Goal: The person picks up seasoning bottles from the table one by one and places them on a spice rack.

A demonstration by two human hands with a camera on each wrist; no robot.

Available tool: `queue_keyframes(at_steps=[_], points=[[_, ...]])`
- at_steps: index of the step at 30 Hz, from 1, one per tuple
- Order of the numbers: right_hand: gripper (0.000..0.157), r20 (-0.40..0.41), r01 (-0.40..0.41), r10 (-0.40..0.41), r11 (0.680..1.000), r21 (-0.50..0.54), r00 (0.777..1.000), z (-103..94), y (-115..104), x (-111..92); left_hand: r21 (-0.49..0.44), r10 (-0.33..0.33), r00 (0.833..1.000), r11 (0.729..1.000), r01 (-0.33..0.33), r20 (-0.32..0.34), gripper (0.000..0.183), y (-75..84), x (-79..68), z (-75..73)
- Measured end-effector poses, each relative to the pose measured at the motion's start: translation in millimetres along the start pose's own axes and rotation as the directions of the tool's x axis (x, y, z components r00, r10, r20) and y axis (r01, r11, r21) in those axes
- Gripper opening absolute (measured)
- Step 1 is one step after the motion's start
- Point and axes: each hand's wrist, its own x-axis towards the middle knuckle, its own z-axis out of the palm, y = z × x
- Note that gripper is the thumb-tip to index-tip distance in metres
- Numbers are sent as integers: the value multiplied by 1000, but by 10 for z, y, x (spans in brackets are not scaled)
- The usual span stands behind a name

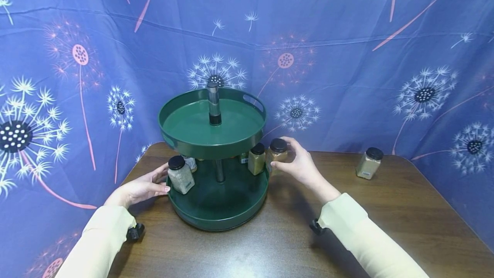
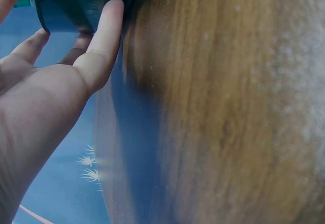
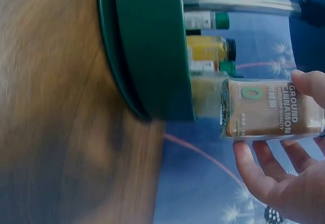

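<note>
A jar of ground cinnamon (image 3: 264, 109) with a black lid is gripped between the thumb and fingers of my right hand (image 1: 299, 164). It is beside the right rim of a green two-tier turntable rack (image 1: 218, 222), overlapping a yellowish spice jar (image 1: 256, 162) on the lower tier in the head view. My left hand (image 1: 140, 188) rests its extended fingers on the outer left wall of the lower tier, as the left wrist view also shows. Right by those fingers, a jar of pale contents with a black lid (image 1: 181, 177) stands on that tier.
Another black-lidded spice jar (image 1: 368, 164) stands on the wooden table (image 1: 386, 218) at the right. Several more jars, some green-capped (image 3: 221, 21), sit at the back of the lower tier. A metal post (image 1: 214, 104) rises through the upper tray (image 1: 185, 119). Blue patterned cloth (image 1: 328, 55) hangs behind.
</note>
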Motion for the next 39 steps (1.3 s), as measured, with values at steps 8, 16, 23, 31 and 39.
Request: queue_keyframes(at_steps=[8, 16, 23, 31, 39], points=[[69, 30, 29, -30, 999, 14, 999, 215, -57, -36, -4, 0, 1000, 1000, 0, 1, 97, 5, -3, 5], [71, 59, 26, -29, 999, 42, 998, 396, -72, -51, 8, -8, 1000, 1000, 8, -1, 98, 12, -4, 14], [69, 73, 28, -33, 998, 64, 997, 505, -57, -64, -26, 16, 999, 1000, -15, 29, 95, 8, 11, 11], [69, 77, 24, -26, 999, 25, 997, 614, 12, -105, -32, 15, 999, 999, -14, 29, 95, -27, 15, -10], [69, 78, 18, -17, 1000, -12, 997, 683, 64, -131, -40, 24, 999, 999, -23, 22, 96, -22, 14, 5]])
